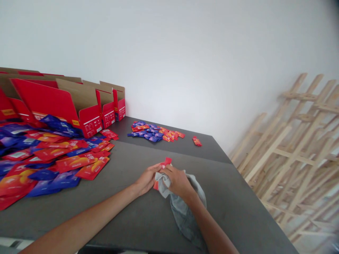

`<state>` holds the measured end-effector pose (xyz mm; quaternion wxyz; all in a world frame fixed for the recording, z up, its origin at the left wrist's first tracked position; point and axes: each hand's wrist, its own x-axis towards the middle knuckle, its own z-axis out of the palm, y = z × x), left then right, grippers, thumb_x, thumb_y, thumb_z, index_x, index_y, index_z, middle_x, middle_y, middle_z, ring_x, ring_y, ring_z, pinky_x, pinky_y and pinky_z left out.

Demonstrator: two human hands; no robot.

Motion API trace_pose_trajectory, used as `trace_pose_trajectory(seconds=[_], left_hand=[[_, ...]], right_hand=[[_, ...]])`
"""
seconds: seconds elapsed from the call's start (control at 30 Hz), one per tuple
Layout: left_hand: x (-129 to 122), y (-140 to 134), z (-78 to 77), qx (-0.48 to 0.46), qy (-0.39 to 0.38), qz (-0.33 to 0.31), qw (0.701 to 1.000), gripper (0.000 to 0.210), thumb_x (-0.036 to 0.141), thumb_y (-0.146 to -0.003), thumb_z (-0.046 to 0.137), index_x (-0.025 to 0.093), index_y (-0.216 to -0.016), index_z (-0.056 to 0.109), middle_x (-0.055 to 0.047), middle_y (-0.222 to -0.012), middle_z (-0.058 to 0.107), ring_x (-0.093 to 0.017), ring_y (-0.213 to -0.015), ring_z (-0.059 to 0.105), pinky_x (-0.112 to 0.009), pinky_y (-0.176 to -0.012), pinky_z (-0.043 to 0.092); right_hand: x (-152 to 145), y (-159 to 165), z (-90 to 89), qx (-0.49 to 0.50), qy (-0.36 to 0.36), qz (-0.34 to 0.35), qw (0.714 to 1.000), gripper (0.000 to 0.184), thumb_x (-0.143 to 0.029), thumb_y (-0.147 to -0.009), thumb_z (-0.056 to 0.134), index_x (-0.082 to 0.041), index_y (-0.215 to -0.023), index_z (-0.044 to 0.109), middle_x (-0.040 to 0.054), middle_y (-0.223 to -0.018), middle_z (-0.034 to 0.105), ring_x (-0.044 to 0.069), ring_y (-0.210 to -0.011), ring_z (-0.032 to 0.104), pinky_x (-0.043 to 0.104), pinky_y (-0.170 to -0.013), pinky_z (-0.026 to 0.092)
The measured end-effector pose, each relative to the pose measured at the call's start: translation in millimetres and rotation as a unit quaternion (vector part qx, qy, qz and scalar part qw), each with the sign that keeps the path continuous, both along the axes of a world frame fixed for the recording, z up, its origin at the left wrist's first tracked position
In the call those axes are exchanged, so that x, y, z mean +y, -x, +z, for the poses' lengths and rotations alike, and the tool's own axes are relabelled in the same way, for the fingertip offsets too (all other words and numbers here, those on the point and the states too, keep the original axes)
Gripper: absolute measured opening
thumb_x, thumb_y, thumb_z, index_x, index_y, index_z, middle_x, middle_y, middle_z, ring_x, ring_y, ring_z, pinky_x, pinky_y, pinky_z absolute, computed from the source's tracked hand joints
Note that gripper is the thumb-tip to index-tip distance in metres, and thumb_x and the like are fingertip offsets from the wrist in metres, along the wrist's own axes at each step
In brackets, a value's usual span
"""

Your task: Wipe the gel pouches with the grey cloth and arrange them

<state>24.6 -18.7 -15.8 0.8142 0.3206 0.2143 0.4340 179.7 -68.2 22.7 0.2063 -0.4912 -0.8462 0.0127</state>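
Near the middle of the table, my left hand is closed around the left side of a red packet. The packet's top end sticks out above my fingers and an orange-red end shows below. My right hand grips a grey cloth and presses a bunched part of it against the front of the packet. The rest of the cloth hangs under my right forearm onto the tabletop. Both hands cover much of the packet.
Red cardboard boxes with open flaps line the back left. A large heap of red and blue packets spreads before them. A smaller packet pile and one lone packet lie farther back. Wooden frames lean on the right wall.
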Motion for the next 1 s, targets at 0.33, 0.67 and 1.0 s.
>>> trace_pose_trajectory(seconds=[0.33, 0.67, 1.0], left_hand=[[-4, -3, -4.1, -0.011, -0.009, -0.073, 0.997, 0.022, 0.012, -0.086, 0.067, 0.009, -0.107, 0.072, -0.015, -0.097, 0.074, -0.022, -0.087, 0.072, -0.031, -0.085, 0.055], [6, 6, 0.5, 0.043, -0.028, -0.009, 0.999, 0.026, 0.021, -0.083, 0.073, 0.01, -0.107, 0.072, -0.012, -0.093, 0.075, -0.016, -0.072, 0.069, -0.024, -0.068, 0.052], [-4, 1, -13.7, 0.192, -0.148, -0.035, 0.97, 0.029, 0.042, -0.085, 0.07, 0.015, -0.096, 0.075, -0.007, -0.08, 0.073, -0.018, -0.065, 0.064, -0.026, -0.064, 0.046]], right_hand=[[5, -9, -1.5, 0.054, -0.057, -0.145, 0.986, 0.026, -0.016, -0.095, 0.052, -0.024, -0.117, 0.062, 0.0048, -0.113, 0.066, 0.019, -0.097, 0.066, 0.026, -0.076, 0.051], [1, 6, -4.9, -0.016, 0.005, 0.024, 1.0, 0.028, -0.017, -0.091, 0.058, -0.027, -0.116, 0.066, 0.0027, -0.116, 0.068, 0.019, -0.103, 0.065, 0.025, -0.076, 0.05], [9, -16, -4.7, 0.008, -0.006, -0.098, 0.995, 0.025, -0.017, -0.091, 0.058, -0.025, -0.114, 0.063, 0.0037, -0.111, 0.067, 0.018, -0.095, 0.067, 0.025, -0.076, 0.051]])
